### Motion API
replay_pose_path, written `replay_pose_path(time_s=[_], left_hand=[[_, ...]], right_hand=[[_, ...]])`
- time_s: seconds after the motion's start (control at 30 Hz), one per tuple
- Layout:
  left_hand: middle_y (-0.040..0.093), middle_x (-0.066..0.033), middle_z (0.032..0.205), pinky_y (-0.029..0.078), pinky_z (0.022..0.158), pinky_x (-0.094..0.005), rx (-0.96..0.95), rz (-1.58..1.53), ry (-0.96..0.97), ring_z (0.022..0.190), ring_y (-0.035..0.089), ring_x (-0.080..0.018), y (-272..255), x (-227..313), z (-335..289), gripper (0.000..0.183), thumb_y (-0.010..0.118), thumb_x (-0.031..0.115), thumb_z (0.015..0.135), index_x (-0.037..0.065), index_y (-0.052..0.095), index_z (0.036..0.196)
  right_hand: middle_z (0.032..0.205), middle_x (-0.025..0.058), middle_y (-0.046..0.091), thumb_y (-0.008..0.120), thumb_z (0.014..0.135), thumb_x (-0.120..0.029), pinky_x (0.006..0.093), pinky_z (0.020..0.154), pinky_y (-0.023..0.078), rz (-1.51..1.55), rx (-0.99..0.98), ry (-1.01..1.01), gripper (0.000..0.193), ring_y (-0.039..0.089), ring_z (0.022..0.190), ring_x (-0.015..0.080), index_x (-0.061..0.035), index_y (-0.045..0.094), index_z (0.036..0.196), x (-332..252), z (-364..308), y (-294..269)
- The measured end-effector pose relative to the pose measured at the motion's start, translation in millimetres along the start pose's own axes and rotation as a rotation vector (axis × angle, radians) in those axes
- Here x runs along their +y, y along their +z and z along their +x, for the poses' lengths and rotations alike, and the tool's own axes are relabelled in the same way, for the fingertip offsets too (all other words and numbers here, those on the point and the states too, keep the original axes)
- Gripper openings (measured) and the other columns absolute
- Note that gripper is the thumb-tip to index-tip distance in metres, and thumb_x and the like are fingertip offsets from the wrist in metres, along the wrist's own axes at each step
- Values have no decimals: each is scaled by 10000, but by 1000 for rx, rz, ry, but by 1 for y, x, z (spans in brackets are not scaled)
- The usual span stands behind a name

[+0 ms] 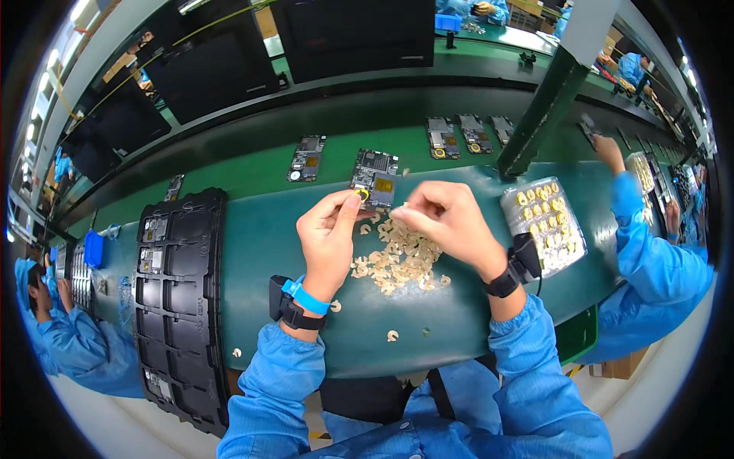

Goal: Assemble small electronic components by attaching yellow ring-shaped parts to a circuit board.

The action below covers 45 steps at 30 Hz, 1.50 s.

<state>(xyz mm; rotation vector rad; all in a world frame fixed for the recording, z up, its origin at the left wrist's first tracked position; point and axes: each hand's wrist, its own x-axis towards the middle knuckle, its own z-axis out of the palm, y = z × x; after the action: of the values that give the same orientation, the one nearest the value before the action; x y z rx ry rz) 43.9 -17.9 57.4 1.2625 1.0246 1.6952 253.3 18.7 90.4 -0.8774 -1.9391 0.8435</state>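
My left hand (327, 233) pinches the lower left edge of a dark circuit board (375, 172) between thumb and fingers, tilted up over the bench. A yellow round part (361, 196) sits at the board's lower left, beside my thumb. My right hand (453, 223) is closed, thumb against curled fingers, close to the board's lower right corner. Whatever its fingertips hold, if anything, is too small or hidden to make out. Beneath both hands lies a loose heap of small cream-coloured, notched ring-like pieces (401, 258).
A black compartment tray (180, 298) with a few boards stands at left. On the right is a clear tray (544, 222) of round yellow-rimmed parts. More boards (306, 159) lie on the green belt behind, near a green post (544, 107). A co-worker's arm (631, 210) reaches in at right.
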Motion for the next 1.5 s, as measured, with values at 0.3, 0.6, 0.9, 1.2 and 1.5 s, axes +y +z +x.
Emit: replay_pose_path(time_s=[0.3, 0.6, 0.9, 1.2, 1.5], left_hand=[[762, -132, 1062, 656, 882, -360, -160, -32, -93, 955, 752, -191, -1, -4, 2, 191, 676, 71, 1050, -84, 730, 1147], [757, -176, 1074, 663, 856, -404, -256, -329, -247, 978, 761, -255, -8, 2, 4, 257, 595, 130, 1091, -94, 711, 1139], [763, -150, 1063, 674, 866, -376, -159, -199, -204, 963, 758, -207, -3, 1, 2, 173, 652, 66, 1052, -77, 736, 1102], [765, -138, 1063, 674, 843, -354, -172, -130, -154, 954, 756, -195, 0, 2, 6, 159, 676, 59, 1040, -70, 750, 1097], [735, -141, 1209, 646, 903, -335, -197, -70, -99, 1052, 728, -183, -2, -4, -2, 310, 660, 26, 1039, -77, 662, 1332]], right_hand=[[869, 95, 646, 762, 928, -42, 330, 594, 502, -5, 66, -237, 107, 642, 690, 222, -12, 731, 1026, 3, 9, 11], [945, 80, 674, 780, 809, -13, 374, 684, 584, -341, 158, -605, 248, 696, 785, 267, -32, 711, 1046, 5, 10, 10], [919, 108, 696, 774, 855, -5, 376, 691, 564, -233, 183, -479, 197, 681, 819, 296, -12, 739, 1049, 7, 13, 22], [883, 96, 716, 760, 902, -75, 314, 655, 498, 78, 120, -129, 126, 613, 725, 169, 14, 751, 991, -3, 11, 18], [818, 13, 656, 761, 940, -99, 265, 617, 447, 206, 67, 132, 127, 522, 703, 74, 17, 733, 984, 6, 3, 21]])
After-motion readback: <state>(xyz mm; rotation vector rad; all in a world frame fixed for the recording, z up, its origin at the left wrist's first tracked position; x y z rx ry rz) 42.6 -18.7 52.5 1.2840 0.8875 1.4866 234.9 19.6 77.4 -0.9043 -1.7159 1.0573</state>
